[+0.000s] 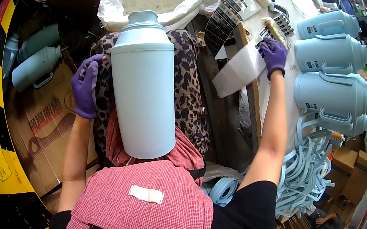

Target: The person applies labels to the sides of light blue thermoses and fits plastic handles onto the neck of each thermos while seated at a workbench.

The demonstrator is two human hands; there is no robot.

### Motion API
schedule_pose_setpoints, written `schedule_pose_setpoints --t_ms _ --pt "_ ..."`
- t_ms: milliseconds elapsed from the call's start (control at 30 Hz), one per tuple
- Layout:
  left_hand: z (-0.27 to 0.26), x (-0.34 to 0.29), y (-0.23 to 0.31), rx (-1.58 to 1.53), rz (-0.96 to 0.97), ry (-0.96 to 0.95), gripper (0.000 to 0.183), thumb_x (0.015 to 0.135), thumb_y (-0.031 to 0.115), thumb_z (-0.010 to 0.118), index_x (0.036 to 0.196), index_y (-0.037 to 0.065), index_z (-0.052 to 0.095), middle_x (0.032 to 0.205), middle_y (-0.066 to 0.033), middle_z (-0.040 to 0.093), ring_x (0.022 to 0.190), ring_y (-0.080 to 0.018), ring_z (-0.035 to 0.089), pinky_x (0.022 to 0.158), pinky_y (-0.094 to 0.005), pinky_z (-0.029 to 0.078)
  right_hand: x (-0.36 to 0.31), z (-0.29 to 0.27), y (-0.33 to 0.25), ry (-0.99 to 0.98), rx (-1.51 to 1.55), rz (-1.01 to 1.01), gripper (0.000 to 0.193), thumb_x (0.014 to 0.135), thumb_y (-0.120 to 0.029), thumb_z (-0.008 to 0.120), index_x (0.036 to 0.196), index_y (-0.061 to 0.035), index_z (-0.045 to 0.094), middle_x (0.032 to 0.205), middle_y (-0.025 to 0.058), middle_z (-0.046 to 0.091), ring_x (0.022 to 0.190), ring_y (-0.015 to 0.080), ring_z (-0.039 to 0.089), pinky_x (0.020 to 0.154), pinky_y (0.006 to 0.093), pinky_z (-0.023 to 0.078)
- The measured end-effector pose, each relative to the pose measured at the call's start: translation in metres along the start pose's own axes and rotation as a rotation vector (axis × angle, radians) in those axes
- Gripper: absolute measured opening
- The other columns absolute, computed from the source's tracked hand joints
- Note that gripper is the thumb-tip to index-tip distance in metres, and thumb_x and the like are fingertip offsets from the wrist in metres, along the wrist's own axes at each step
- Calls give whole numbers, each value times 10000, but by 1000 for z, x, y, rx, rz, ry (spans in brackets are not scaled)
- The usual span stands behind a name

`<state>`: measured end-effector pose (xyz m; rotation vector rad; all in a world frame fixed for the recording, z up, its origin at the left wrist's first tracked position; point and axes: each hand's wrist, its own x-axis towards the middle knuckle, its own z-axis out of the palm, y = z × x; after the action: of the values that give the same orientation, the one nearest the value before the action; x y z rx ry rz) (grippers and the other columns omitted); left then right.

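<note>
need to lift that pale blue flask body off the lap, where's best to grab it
Take the pale blue flask body around its wide straight barrel, one hand on each side. It stands upright on the lap with no handle fitted, and the walls look smooth. The left hand already rests on its left side; the right hand is away at the table.

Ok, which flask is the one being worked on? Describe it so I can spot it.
Start at the red checked apron on the lap. The pale blue flask body stands on it, steadied by the gloved left hand. Unlike the flasks on the table, it has no handle.
</note>
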<state>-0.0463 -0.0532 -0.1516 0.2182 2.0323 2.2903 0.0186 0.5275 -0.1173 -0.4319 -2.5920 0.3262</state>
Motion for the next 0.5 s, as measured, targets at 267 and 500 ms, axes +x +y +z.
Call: schedule_pose_setpoints --t_ms 267,500 --pt "-7 -22 -9 -27 -23 34 302 1067 158 566 1243 -61 674 1200 -94 709 1152 -152 633 1049 -277 446 19 -4 -5 -287 232 402 150 891 -178 796 1012 -89 783 746 17 738 578 77 639 538 269 514" --pt "-13 -34 -5 39 -21 67 284 1061 157 574 1219 -52 684 1198 -93 704 1126 -148 634 1044 -281 454 -32 -5 -42 136 49 165 158 847 -148 817 977 -67 777 1000 102 766 906 231 725 856 344 548"
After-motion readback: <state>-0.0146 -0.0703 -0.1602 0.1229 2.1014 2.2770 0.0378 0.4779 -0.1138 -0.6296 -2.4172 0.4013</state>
